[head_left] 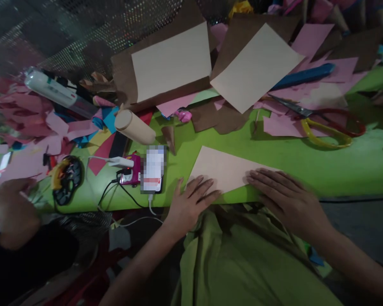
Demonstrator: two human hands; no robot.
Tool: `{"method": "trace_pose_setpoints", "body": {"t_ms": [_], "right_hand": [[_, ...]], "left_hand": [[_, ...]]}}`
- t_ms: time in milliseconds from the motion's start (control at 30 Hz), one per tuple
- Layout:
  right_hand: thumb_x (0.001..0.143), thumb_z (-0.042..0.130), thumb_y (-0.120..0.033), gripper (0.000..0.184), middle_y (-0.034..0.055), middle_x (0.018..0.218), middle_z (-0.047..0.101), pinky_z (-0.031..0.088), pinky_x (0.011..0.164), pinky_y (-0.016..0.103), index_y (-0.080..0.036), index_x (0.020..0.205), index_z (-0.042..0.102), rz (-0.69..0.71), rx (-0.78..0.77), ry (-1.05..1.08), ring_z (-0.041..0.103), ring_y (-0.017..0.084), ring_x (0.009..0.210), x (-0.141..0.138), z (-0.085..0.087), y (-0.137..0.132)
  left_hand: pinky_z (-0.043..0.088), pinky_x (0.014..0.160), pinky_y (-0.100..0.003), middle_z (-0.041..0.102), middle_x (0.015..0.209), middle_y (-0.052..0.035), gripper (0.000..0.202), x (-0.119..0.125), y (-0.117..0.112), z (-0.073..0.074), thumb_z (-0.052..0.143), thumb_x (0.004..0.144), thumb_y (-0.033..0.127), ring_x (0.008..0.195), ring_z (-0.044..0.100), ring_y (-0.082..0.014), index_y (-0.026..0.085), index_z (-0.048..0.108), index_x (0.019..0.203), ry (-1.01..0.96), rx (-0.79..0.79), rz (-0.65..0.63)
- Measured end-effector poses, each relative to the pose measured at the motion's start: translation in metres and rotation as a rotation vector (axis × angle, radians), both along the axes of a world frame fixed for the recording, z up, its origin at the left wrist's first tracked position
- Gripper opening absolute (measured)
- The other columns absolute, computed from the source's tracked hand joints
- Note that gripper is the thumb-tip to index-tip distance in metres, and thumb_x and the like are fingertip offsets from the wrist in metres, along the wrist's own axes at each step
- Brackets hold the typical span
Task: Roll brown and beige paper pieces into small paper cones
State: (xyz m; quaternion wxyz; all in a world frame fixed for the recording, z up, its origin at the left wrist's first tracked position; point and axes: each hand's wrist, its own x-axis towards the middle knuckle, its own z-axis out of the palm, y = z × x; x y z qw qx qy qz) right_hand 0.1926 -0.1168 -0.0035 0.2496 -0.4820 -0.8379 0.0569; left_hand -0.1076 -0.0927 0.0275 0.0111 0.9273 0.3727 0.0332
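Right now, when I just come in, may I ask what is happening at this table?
A person presses or rests both hands on a pale pink paper on the green table: the left hand at its left part, the right hand at its right. Scissors lie beyond the right hand, and a phone lies left of the paper. At the far left, another person's hand shows, blurred.

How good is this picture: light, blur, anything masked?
Head view: dim overall, the lower corners dark; the paper under the left hand and right hand shows a readable outline. Head view, far left: the other person's hand is blurred, the pink scraps soft. Head view, centre-left: the phone's screen is pixelated and unreadable.
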Motion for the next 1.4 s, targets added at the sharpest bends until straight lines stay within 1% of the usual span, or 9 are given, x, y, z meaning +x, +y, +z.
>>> {"method": "trace_pose_setpoints", "body": {"t_ms": [100,300,600,800,900,1033,1133,1200,1400], "right_hand": [[0.1,0.051,-0.025,0.063,0.0058,0.144,0.062,0.042,0.11,0.047,-0.032,0.159,0.03,0.004,-0.009,-0.042,0.057,0.027,0.133,-0.002,0.004,-0.002],[0.097,0.055,-0.042,0.046,0.0136,0.148,0.055,0.037,0.11,0.06,-0.039,0.143,0.055,-0.005,-0.069,-0.221,0.048,0.04,0.139,-0.014,0.013,-0.008],[0.102,0.046,-0.031,0.057,0.0052,0.149,0.057,0.019,0.122,0.055,-0.034,0.158,0.031,-0.109,-0.045,-0.19,0.051,0.028,0.138,-0.003,0.004,-0.018],[0.102,0.048,-0.028,0.064,0.0051,0.147,0.06,0.022,0.12,0.053,-0.035,0.161,0.022,-0.193,-0.007,-0.22,0.057,0.027,0.133,0.019,0.0,-0.017],[0.1,0.052,-0.025,0.062,0.0059,0.143,0.063,0.025,0.117,0.054,-0.032,0.158,0.031,-0.229,0.048,-0.217,0.058,0.028,0.132,0.03,-0.001,-0.017],[0.097,0.057,-0.021,0.045,0.0055,0.128,0.073,0.039,0.107,0.047,-0.029,0.141,0.056,-0.243,0.126,-0.126,0.066,0.027,0.12,0.035,0.005,-0.007],[0.096,0.059,-0.025,0.025,0.0066,0.111,0.078,0.048,0.089,0.04,-0.024,0.119,0.068,-0.253,0.133,-0.032,0.07,0.025,0.101,0.028,0.012,0.013],[0.098,0.056,-0.03,0.023,0.0084,0.106,0.077,0.05,0.082,0.039,-0.021,0.114,0.069,-0.229,0.087,-0.017,0.069,0.026,0.095,0.018,0.017,0.029],[0.094,0.055,-0.044,0.042,0.0124,0.108,0.072,0.051,0.082,0.046,-0.022,0.129,0.063,-0.224,-0.098,-0.106,0.065,0.033,0.098,-0.017,0.02,0.063]], "left_hand": [[0.016,0.125,-0.05,0.057,0.148,0.0023,0.049,-0.007,-0.007,0.0,0.051,0.098,0.016,0.143,0.046,-0.0209,0.038,0.055,0.142,-0.032,0.018,0.032],[0.019,0.125,-0.051,0.058,0.147,-0.0014,0.045,-0.002,-0.011,0.0,0.051,0.097,0.016,0.143,0.047,-0.0223,0.03,0.058,0.139,-0.064,0.015,0.025],[0.018,0.126,-0.049,0.066,0.139,-0.0037,0.042,0.0,-0.007,-0.001,0.05,0.097,0.014,0.134,0.056,-0.0194,0.025,0.059,0.137,-0.157,0.016,-0.003],[0.022,0.124,-0.05,0.066,0.138,-0.0046,0.045,-0.001,-0.005,0.0,0.05,0.097,0.014,0.133,0.058,-0.0206,0.026,0.059,0.139,-0.168,0.008,-0.016],[0.019,0.125,-0.049,0.066,0.138,-0.0049,0.042,0.0,-0.005,0.0,0.05,0.097,0.015,0.132,0.058,-0.0206,0.023,0.06,0.137,-0.193,-0.006,-0.019],[0.022,0.124,-0.05,0.069,0.135,-0.0053,0.038,0.001,-0.002,-0.001,0.057,0.096,0.021,0.132,0.058,-0.0215,0.023,0.062,0.134,-0.22,0.009,-0.022],[0.024,0.124,-0.051,0.07,0.133,-0.005,0.036,0.002,0.004,0.0,0.054,0.097,0.018,0.132,0.058,-0.0206,0.024,0.064,0.131,-0.216,-0.016,-0.061],[0.023,0.124,-0.052,0.07,0.133,-0.0042,0.034,0.003,0.009,0.001,0.051,0.097,0.015,0.132,0.058,-0.0194,0.025,0.066,0.126,-0.214,-0.04,-0.072],[0.03,0.12,-0.052,0.07,0.133,-0.0033,0.034,0.01,0.018,0.002,0.047,0.095,0.007,0.131,0.059,-0.0204,0.025,0.07,0.111,-0.238,-0.044,-0.014]]}}
